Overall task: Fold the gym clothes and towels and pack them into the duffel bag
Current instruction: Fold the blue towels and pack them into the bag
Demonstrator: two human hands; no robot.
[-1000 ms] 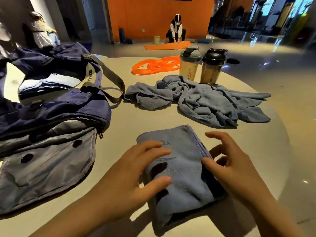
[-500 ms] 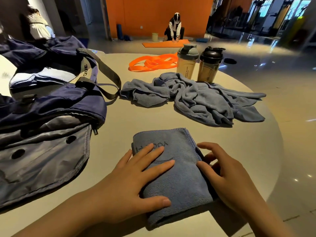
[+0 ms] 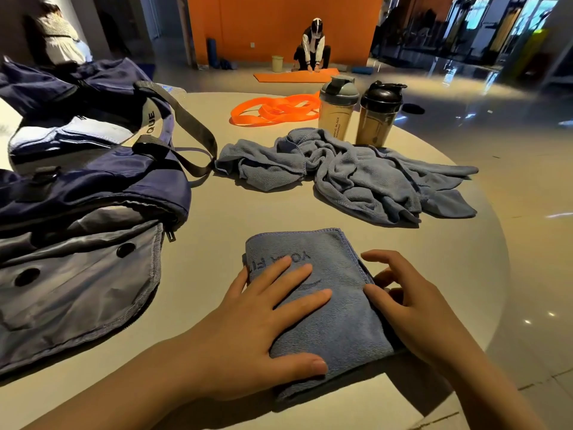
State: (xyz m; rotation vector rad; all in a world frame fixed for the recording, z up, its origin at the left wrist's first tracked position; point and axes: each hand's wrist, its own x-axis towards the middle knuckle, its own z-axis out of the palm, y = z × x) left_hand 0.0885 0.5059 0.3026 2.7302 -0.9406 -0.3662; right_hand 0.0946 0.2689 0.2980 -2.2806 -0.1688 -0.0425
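Left hand (image 3: 257, 330) flat, fingers straight, pressing folded towel (image 3: 322, 305) at near surface (image 3: 217, 237) edge; it sits further onto the towel than before. Right hand (image 3: 412, 308) touches towel's right edge, fingers loosely bent, grasp unclear. Towel lettering partly covered. Duffel bag (image 3: 93, 187) left, cut off. Crumpled towels (image 3: 347, 172) beyond.

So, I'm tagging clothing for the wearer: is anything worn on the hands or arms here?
No. The left hand and right hand are bare: no gloves, rings, watch or bands show. Both forearms are uncovered as far as the frame's lower edge, with no sleeve in sight. The nails that show are short and unpainted.
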